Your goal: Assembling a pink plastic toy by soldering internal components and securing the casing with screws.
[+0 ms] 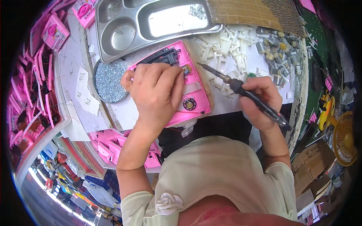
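A pink plastic toy casing (199, 92) lies tilted on the table before me, its inside facing up. A black plastic mechanism (164, 57) and a small round speaker (189, 104) sit in it. My left hand (152, 88) rests over the casing, fingers curled down onto the mechanism. Its fingertips press together beside a small brass-coloured part (186, 70); what they pinch is hidden. To the right, my right hand (264, 98) is wrapped round a black electric screwdriver (238, 86). The screwdriver's tip points up and left, close to the casing's right edge but apart from it.
A round dish of screws (110, 81) stands left of the casing. Behind is a metal compartment tray (141, 41) with a few springs. White plastic parts (235, 45) and small motors (279, 52) are heaped at the right. Pink casings (47, 71) crowd the far left.
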{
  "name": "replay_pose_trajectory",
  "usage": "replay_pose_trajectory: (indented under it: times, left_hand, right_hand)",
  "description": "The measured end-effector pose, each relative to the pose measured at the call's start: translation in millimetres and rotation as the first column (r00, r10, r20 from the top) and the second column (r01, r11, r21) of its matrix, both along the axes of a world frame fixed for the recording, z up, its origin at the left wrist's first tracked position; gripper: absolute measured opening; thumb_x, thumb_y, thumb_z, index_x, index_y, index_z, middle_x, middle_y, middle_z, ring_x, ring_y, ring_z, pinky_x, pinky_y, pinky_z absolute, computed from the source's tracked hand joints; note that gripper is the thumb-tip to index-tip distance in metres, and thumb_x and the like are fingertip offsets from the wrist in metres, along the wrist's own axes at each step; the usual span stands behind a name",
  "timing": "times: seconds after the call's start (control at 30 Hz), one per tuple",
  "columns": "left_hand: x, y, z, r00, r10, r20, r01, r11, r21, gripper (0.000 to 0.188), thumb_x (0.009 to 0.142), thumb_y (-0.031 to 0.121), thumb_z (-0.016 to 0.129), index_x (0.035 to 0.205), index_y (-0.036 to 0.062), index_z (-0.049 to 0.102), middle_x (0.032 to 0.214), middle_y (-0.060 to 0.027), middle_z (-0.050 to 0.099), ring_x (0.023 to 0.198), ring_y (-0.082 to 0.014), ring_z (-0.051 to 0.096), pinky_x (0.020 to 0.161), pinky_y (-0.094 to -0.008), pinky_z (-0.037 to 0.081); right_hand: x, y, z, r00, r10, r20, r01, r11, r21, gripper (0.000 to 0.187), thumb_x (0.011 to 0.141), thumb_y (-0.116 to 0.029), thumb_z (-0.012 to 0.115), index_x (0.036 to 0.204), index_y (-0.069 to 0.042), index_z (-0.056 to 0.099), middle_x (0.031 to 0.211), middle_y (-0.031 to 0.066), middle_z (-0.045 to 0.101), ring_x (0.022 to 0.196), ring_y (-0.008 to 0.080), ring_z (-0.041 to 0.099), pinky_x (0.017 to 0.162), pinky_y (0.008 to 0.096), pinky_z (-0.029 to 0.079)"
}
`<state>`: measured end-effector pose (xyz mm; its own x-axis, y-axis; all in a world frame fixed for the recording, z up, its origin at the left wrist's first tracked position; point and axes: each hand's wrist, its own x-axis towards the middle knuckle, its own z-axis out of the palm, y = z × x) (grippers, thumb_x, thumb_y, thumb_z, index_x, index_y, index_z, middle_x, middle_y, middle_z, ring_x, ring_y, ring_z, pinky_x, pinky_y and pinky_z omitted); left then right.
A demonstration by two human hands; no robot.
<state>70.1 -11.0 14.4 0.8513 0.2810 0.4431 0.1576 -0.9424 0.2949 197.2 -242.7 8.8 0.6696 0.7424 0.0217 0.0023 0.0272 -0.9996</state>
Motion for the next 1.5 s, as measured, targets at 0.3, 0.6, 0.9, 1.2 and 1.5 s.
replay_pose_trajectory:
  times: [0.3,0.6,0.9,1.2,1.5]
  left_hand:
    - [3.5,-1.6,3.9,0.995,0.015,-0.1,-0.012,0.999,0.03,0.015,0.074,0.016,0.08,0.087,0.0167,0.072,0.087,0.0025,0.064,0.084,-0.0194,0.056,0.081,-0.0379,0.031]
    - [2.8,-0.7,4.1,0.995,0.013,-0.096,-0.01,1.0,0.029,0.015,0.074,0.017,0.081,0.086,0.0165,0.073,0.087,0.0017,0.064,0.085,-0.0198,0.057,0.083,-0.0388,0.032]
    - [4.0,0.1,-0.7,0.999,-0.003,-0.053,0.004,1.0,0.018,0.013,0.074,0.017,0.079,0.084,0.0156,0.07,0.085,0.0021,0.06,0.083,-0.0196,0.055,0.087,-0.0402,0.03]
    - [3.6,0.2,-0.9,0.999,-0.005,-0.051,0.005,1.0,0.002,0.013,0.074,0.016,0.079,0.084,0.0153,0.069,0.084,0.0015,0.059,0.082,-0.0201,0.055,0.086,-0.0403,0.03]
    - [4.1,0.2,-2.0,1.0,-0.011,-0.029,0.011,1.0,0.002,0.013,0.075,0.016,0.078,0.083,0.0147,0.068,0.082,0.0013,0.057,0.08,-0.02,0.054,0.086,-0.0408,0.03]
  right_hand:
    - [2.4,14.8,-6.5,0.965,0.02,0.263,-0.013,1.0,-0.027,0.027,0.083,-0.005,0.08,0.106,-0.002,0.066,0.087,0.0057,0.069,0.068,0.0086,0.062,0.061,0.0226,0.049]
    - [3.3,19.8,-7.7,0.958,0.051,0.283,-0.05,0.999,-0.011,0.027,0.082,-0.004,0.081,0.105,-0.002,0.066,0.092,0.0085,0.07,0.071,0.0134,0.067,0.062,0.0252,0.052]
    - [4.1,20.3,-5.2,0.932,0.04,0.36,-0.038,0.999,-0.014,0.028,0.08,-0.003,0.081,0.104,-0.002,0.066,0.093,0.0088,0.071,0.07,0.0158,0.069,0.062,0.0262,0.053]
    - [8.7,28.2,-12.8,0.871,0.118,0.476,-0.125,0.992,-0.017,0.028,0.076,-0.004,0.08,0.101,-0.004,0.066,0.075,0.0091,0.066,0.06,0.0213,0.064,0.054,0.0304,0.049]
    - [15.8,21.3,-17.4,0.85,0.044,0.525,-0.113,0.988,0.102,0.033,0.072,0.001,0.08,0.101,-0.003,0.064,0.069,0.0082,0.062,0.054,0.021,0.058,0.049,0.0307,0.043]
